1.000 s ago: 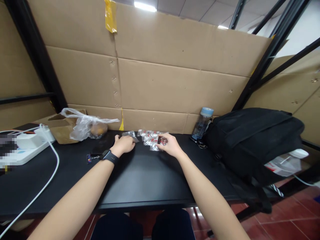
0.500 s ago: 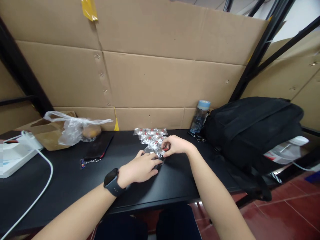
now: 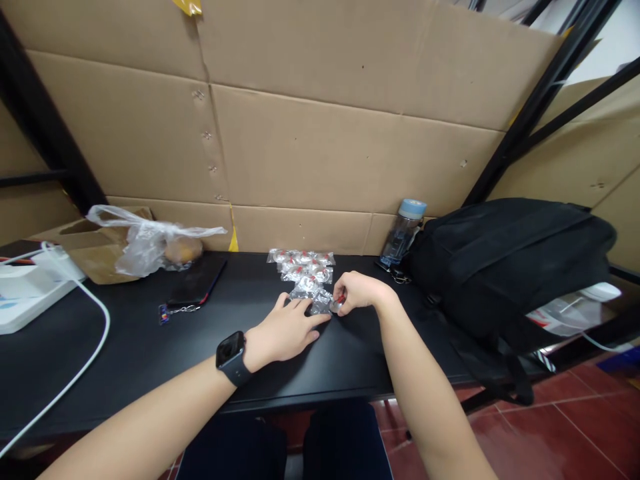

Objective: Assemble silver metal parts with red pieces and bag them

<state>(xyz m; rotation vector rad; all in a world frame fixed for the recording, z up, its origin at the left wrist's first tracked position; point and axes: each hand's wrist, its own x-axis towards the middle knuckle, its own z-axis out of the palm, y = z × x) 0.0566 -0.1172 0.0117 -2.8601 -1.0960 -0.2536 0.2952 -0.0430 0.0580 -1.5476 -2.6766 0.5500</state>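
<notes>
Several small clear plastic packets with red and white parts [image 3: 301, 263] lie in a heap on the black table [image 3: 125, 347], near the cardboard wall. My left hand [image 3: 285, 328], with a black watch on the wrist, lies flat on the table with fingers stretched out, its fingertips touching the nearest packet [image 3: 318, 303]. My right hand [image 3: 361, 292] is closed in a pinch on a small red and silver piece [image 3: 338, 303] at that packet's right edge.
A black backpack [image 3: 505, 267] fills the table's right side, with a blue-capped bottle [image 3: 403, 232] beside it. At left are a black phone [image 3: 197, 282] with a keychain, a plastic bag [image 3: 150, 243], a brown box, a white power strip [image 3: 30, 293] and cable.
Both hands came back from the heap toward me with one packet. The left hand went from closed near the heap to flat on the table; the right stayed pinched.
</notes>
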